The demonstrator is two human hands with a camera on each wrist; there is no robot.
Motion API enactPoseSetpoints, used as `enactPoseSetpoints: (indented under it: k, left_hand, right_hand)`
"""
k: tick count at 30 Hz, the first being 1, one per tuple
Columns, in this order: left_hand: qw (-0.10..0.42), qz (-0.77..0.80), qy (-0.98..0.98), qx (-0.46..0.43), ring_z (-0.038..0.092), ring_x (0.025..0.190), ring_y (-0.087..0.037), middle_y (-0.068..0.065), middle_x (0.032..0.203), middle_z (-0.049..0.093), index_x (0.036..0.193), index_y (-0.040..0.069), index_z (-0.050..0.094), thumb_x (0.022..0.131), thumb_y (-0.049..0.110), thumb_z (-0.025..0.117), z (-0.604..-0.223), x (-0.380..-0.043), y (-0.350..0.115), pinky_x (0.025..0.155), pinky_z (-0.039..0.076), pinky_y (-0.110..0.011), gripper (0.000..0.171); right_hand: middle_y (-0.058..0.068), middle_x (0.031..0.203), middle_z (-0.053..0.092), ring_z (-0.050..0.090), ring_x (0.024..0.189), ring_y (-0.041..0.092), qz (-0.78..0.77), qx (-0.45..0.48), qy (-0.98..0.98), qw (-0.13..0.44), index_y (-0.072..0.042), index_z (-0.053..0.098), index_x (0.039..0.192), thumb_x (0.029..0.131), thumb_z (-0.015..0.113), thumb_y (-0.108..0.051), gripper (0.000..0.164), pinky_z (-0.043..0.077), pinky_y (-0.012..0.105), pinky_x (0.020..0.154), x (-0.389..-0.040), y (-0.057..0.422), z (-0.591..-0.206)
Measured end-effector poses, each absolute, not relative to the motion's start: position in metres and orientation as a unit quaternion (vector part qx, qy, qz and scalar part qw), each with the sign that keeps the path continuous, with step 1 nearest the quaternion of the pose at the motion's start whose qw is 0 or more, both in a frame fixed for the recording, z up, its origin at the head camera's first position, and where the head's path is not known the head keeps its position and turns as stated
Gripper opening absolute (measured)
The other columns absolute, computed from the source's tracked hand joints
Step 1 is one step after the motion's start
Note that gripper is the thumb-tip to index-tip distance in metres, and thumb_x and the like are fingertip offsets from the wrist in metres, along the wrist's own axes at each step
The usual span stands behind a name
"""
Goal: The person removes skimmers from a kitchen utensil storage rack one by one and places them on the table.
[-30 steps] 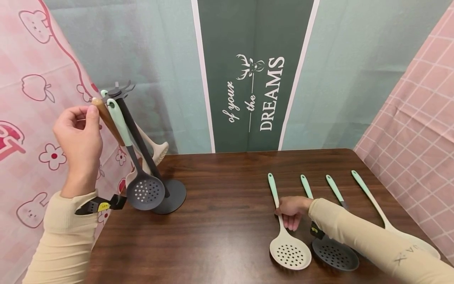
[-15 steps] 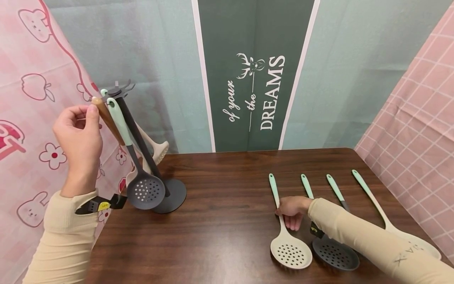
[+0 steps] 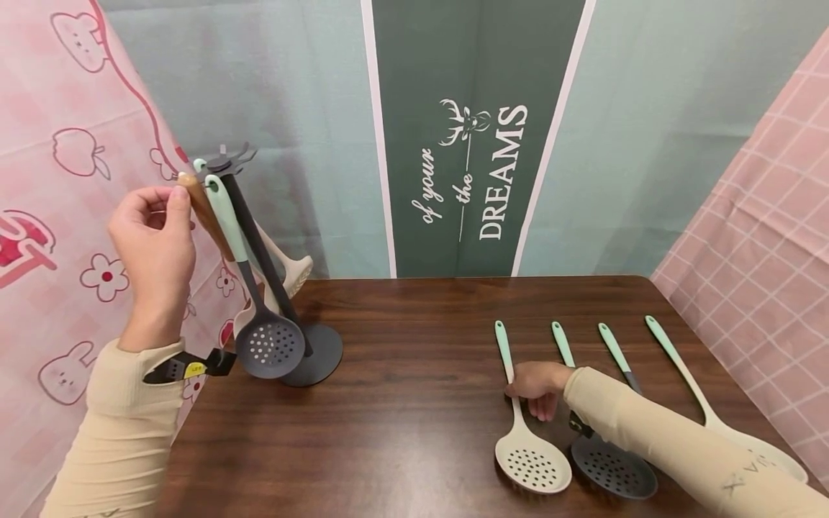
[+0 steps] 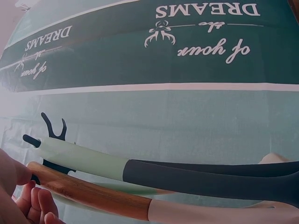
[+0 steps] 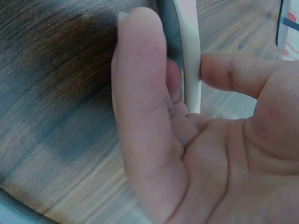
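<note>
My R hand [image 3: 536, 385] pinches the skimmer [image 3: 522, 436] by its handle on the bench [image 3: 401, 403]; my L hand [image 3: 154, 234] prob. pinches the wood handle [image 3: 209, 218] at its hook [image 4: 35, 178], contact unclear. Tugging sideways w/o clearing the hook could tip the rack [image 3: 265, 259].

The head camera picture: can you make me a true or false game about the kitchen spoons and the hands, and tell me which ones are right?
1. The left hand is at the top end of the brown wooden handle. True.
2. The dark slotted spoon hangs from the rack. True.
3. The rack stands at the right end of the table. False: it stands at the left.
4. Both hands are at the rack. False: the right hand grips the cream skimmer, away from the rack.
5. Four mint-green handles show on the table's right half. True.
</note>
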State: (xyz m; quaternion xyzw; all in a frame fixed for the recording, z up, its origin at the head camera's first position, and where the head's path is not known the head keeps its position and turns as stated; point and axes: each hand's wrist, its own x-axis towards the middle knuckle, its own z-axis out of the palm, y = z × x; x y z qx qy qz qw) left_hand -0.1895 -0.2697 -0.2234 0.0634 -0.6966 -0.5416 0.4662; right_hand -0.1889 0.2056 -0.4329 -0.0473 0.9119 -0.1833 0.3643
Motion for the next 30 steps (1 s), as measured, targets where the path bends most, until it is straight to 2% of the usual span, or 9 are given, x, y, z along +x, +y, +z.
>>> enactPoseSetpoints:
  k: [9,16,20,30]
  left_hand:
    - [0.467,-0.539,-0.698,0.063,0.054,0.069,-0.008,0.006,0.083,0.060,0.090,0.017,0.070,0.098,0.018,0.067,-0.222,-0.187,-0.268,0.066,0.044,-0.018,0.009]
    - [0.455,-0.541,-0.704,0.072,0.054,0.072,-0.009,0.005,0.088,0.059,0.092,0.016,0.070,0.098,0.018,0.066,-0.223,-0.185,-0.266,0.067,0.045,-0.017,0.007]
    - [0.448,-0.540,-0.708,0.078,0.054,0.074,-0.009,0.005,0.092,0.059,0.096,0.015,0.070,0.099,0.019,0.065,-0.224,-0.183,-0.266,0.069,0.046,-0.017,0.007]
    - [0.453,-0.538,-0.708,0.073,0.055,0.074,-0.009,0.005,0.091,0.060,0.098,0.014,0.072,0.099,0.016,0.064,-0.224,-0.182,-0.266,0.069,0.047,-0.018,0.008]
  right_hand:
    - [0.012,0.059,0.064,0.064,0.049,0.019,-0.177,-0.060,0.922,0.339,0.000,0.064,0.076,0.099,0.064,-0.029,0.037,0.059,0.034,0.050,-0.194,0.204,-0.425]
    - [0.009,0.056,0.062,0.062,0.046,0.017,-0.178,-0.072,0.931,0.310,0.003,0.067,0.073,0.099,0.067,-0.028,0.040,0.057,0.033,0.048,-0.198,0.201,-0.421]
    - [0.007,0.053,0.060,0.059,0.044,0.015,-0.176,-0.087,0.932,0.304,0.001,0.066,0.069,0.099,0.066,-0.027,0.041,0.056,0.031,0.046,-0.199,0.198,-0.421]
    - [0.005,0.055,0.059,0.059,0.044,0.014,-0.216,-0.144,0.926,0.274,0.000,0.062,0.074,0.098,0.064,-0.018,0.030,0.054,0.030,0.044,-0.199,0.173,-0.415]
